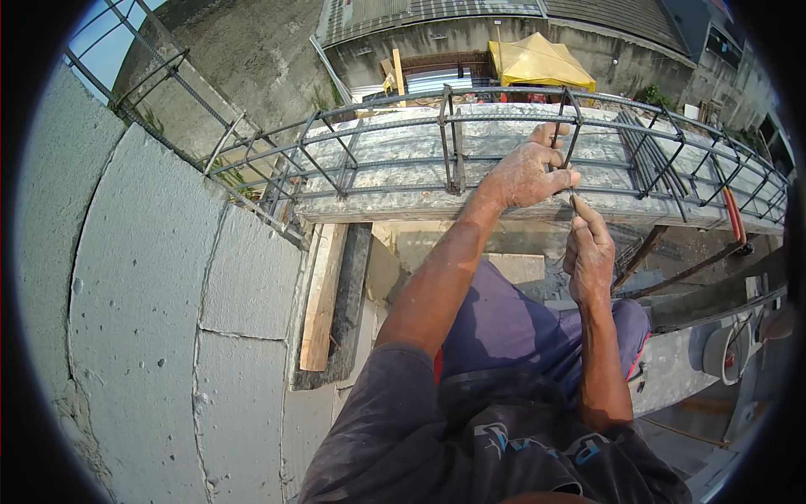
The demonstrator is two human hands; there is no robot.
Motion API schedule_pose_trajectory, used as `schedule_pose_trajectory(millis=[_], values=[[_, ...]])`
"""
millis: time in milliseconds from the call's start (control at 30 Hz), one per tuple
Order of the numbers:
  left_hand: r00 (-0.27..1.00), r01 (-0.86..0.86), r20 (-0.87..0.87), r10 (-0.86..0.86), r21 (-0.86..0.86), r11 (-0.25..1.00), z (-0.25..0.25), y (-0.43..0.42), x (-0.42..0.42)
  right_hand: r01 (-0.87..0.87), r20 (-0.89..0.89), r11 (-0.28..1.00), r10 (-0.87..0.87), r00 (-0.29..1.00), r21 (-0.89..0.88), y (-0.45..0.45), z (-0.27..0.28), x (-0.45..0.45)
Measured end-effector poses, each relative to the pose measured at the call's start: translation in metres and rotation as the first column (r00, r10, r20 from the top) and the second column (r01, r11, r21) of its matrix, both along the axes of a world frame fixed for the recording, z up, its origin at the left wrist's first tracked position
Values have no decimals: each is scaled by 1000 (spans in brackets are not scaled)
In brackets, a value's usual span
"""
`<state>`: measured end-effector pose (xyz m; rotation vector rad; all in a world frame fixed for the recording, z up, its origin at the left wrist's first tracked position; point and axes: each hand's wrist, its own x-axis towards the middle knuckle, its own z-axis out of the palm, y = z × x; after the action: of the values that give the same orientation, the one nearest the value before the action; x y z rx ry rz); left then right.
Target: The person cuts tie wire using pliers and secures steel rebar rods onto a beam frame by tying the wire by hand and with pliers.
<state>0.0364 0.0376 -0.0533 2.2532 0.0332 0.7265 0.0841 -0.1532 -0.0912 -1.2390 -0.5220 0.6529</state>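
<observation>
A long rebar cage [386,160] of ribbed bars and square stirrups lies across whitish formwork boards [403,176]. My left hand [531,174] reaches into it, its fingers curled around an upright stirrup [573,126] and its thumb by the lower front bar. Just below, my right hand [590,256] is raised, index finger stretched up to the same joint and the other fingers folded in. A thin tie wire seems to show at that fingertip; most of it is hidden. Red-handled pliers [733,214] hang on the cage to the right.
On the left stands a grey block wall [143,286], with another rebar cage [180,80] above it. A timber piece [321,298] sticks out beside the wall. Loose bars [651,160] lie inside the cage. A white bucket [726,353] is at lower right; a yellow canopy [541,60] stands beyond.
</observation>
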Motion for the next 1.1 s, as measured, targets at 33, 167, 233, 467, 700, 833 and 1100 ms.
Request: schedule_pose_trajectory(millis=[33, 167, 233, 467, 700, 833, 1100], values=[[1000, -26, 15, 25, 17, 1000, -2, 0, 1, 16, -23, 1000, -15, 1000, 17, 0, -2, 2], [987, -148, 61, 146, 24, 989, 2, -8, -2, 193, 17, 979, -194, 981, 63, -5, -1, -7], [969, -231, 96, 226, 53, 971, 4, -15, -5, 231, 64, 967, -239, 969, 111, -9, 7, -7], [891, -413, 297, 344, 215, 885, -1, -22, -6, 315, 721, 943, -292, 629, 106, -29, 117, 23], [753, -543, 509, 416, 124, 830, 4, -61, -112, 448, 973, 892, -40, 226, -67, 9, 192, 83], [406, -899, 327, 853, -23, 437, 8, -39, -199, 345, 977, 930, 53, 206, -124, 44, 167, 118], [-36, -995, 85, 996, 93, -44, 15, 66, -277, 500, 983, 853, 78, 169, -153, 59, 142, 117]])
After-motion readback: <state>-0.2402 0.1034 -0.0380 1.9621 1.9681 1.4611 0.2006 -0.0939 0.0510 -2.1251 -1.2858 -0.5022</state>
